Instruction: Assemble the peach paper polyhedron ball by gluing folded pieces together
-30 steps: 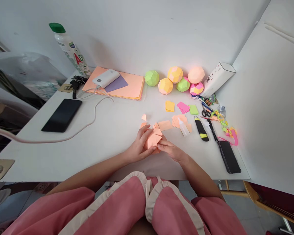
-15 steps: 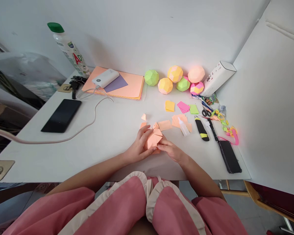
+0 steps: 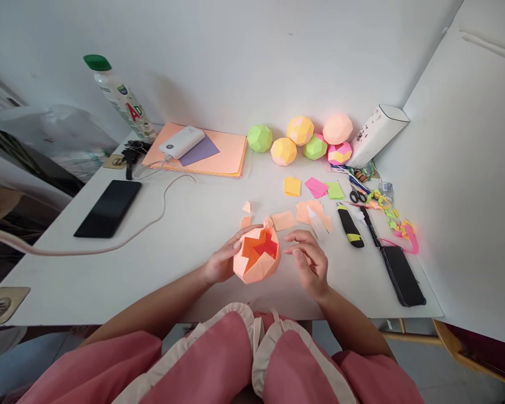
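Observation:
My left hand (image 3: 224,260) grips a peach folded-paper ball (image 3: 256,271) from its left side, the thumb along its upper edge. A jagged opening in the ball faces up and shows an orange-red inside. Just right of the ball, my right hand (image 3: 310,261) is raised with fingers bent and apart, touching nothing. Peach paper slips (image 3: 283,220) and a small white glue bottle (image 3: 318,225) lie beyond the hands. Two small peach pieces (image 3: 246,207) rest behind the ball.
Finished-looking paper balls (image 3: 260,138) line the wall beside a white box (image 3: 377,136). On the right are a cutter (image 3: 350,225), scissors (image 3: 358,196), paper scraps and a dark phone (image 3: 403,275). Another phone (image 3: 108,209), a cable and a power bank (image 3: 182,142) on paper sheets occupy the left.
The paper ball has turned so its opening shows. My right hand has let go of it and moved right, while my left hand still holds it.

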Available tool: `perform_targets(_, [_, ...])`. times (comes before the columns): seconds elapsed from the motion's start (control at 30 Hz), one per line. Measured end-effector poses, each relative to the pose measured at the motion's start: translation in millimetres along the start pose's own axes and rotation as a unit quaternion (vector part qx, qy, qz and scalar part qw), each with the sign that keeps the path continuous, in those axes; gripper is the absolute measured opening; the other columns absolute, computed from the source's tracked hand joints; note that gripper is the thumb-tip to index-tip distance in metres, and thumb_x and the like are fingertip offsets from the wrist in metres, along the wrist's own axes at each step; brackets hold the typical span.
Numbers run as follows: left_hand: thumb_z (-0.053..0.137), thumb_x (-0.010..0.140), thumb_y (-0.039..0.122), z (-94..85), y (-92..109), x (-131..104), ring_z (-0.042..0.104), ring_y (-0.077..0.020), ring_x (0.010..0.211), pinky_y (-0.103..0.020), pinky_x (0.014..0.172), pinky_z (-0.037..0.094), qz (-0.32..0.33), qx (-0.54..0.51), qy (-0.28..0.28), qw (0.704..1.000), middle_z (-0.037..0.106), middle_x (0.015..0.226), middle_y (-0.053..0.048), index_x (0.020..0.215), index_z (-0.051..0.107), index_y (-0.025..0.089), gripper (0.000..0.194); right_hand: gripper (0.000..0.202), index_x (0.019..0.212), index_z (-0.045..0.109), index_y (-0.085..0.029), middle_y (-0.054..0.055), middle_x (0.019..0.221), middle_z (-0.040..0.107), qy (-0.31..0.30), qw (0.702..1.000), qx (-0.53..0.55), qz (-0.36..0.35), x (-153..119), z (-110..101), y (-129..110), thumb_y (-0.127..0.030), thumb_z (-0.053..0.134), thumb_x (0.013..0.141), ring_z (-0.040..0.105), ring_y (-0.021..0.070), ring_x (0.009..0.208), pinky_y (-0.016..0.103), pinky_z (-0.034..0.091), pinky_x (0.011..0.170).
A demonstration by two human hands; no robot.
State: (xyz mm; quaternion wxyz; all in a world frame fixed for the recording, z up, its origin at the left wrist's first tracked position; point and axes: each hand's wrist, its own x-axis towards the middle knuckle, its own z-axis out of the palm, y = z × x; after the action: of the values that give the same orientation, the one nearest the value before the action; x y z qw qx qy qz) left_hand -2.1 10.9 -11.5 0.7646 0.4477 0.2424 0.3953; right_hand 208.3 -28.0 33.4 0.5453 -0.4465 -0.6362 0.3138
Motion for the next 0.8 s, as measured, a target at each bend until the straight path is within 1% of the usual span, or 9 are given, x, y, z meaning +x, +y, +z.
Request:
perform_targets(0.07, [0.055,0.081,0.064,1.5,1,0,0.055,-0.0388,0.125,-0.052,0.095,0.05,-0.02,-0.005,-0.01,1.0,0.055,0.138,-0.015,0.136,0.052,0.021,0.07,0.027,0.079,0.069,-0.025,0.009,0.087,0.067,0.008,1.0,0.008,-0.018,-2,0,0,-0.035,0.049,0.093,0.062,0.0242,0.087,0.045,0.053,0.078])
perform_targets(0.13, [0.054,0.081,0.064,2.0,0,0,0.055,-0.0385,0.124,-0.054,0.098,0.048,-0.02,0.004,-0.021,1.0,0.056,0.138,-0.015,0.136,0.052,0.021,0.069,0.024,0.08,0.068,-0.026,0.008,0.082,0.067,0.015,0.999,0.016,-0.047,-3,1,-1,-0.032,0.049,0.093,0.063,0.0241,0.082,0.046,0.053,0.075])
perform_targets(0.3, [0.054,0.085,0.058,1.9,-1,1,0.054,-0.0361,0.126,-0.054,0.103,0.043,-0.002,0.0,-0.018,1.0,0.057,0.137,-0.012,0.133,0.055,0.024,0.059,0.019,0.085,0.068,-0.026,0.007,0.081,0.069,0.008,0.993,0.022,-0.117,-3,5,-5,-0.023,0.05,0.09,0.063,0.023,0.079,0.046,0.052,0.075])
perform_targets(0.43, [0.053,0.083,0.066,4.7,3,-1,0.058,-0.0387,0.119,-0.052,0.093,0.049,-0.057,-0.085,-0.024,0.994,0.06,0.133,-0.015,0.129,0.059,0.019,0.066,0.02,0.085,0.069,-0.025,0.007,0.08,0.07,0.011,0.992,0.007,-0.123,-1,6,-6,-0.02,0.05,0.09,0.063,0.0236,0.083,0.045,0.052,0.075])
perform_targets(0.5, [0.053,0.081,0.071,6.4,4,-1,0.062,-0.0384,0.112,-0.05,0.087,0.051,-0.08,-0.13,-0.039,0.988,0.061,0.132,-0.016,0.127,0.06,0.019,0.07,0.021,0.084,0.068,-0.024,0.007,0.079,0.069,0.025,0.991,-0.001,-0.134,1,5,-5,-0.019,0.049,0.09,0.062,0.0234,0.083,0.044,0.052,0.074])
perform_targets(0.57, [0.053,0.079,0.075,7.1,3,-1,0.064,-0.0367,0.106,-0.049,0.085,0.051,-0.085,-0.159,-0.051,0.982,0.063,0.129,-0.016,0.126,0.06,0.02,0.072,0.022,0.084,0.068,-0.023,0.007,0.079,0.069,0.041,0.99,-0.004,-0.137,2,3,-3,-0.019,0.048,0.091,0.061,0.0227,0.082,0.044,0.051,0.074])
perform_targets(0.67, [0.047,0.077,0.081,5.3,0,0,0.064,-0.0354,0.106,-0.047,0.087,0.05,-0.072,-0.146,-0.048,0.985,0.064,0.125,-0.016,0.124,0.062,0.02,0.078,0.021,0.085,0.068,-0.023,0.007,0.08,0.068,0.054,0.995,-0.007,-0.086,4,0,2,-0.023,0.048,0.093,0.062,0.0216,0.081,0.042,0.052,0.073])
perform_targets(0.73, [0.045,0.076,0.083,2.3,-3,1,0.063,-0.0344,0.108,-0.044,0.086,0.051,-0.036,-0.091,-0.037,0.994,0.063,0.126,-0.016,0.123,0.062,0.02,0.081,0.02,0.088,0.067,-0.023,0.006,0.085,0.067,0.047,0.999,-0.006,-0.011,4,0,6,-0.028,0.049,0.095,0.063,0.0205,0.083,0.039,0.053,0.075])
perform_targets(0.8, [0.048,0.075,0.082,-1.4,-6,2,0.063,-0.0328,0.108,-0.041,0.085,0.052,0.01,-0.017,-0.027,0.999,0.062,0.129,-0.016,0.125,0.06,0.021,0.08,0.02,0.095,0.066,-0.023,0.006,0.093,0.067,0.02,0.997,0.006,0.079,4,1,11,-0.036,0.05,0.095,0.064,0.0197,0.087,0.037,0.055,0.076])
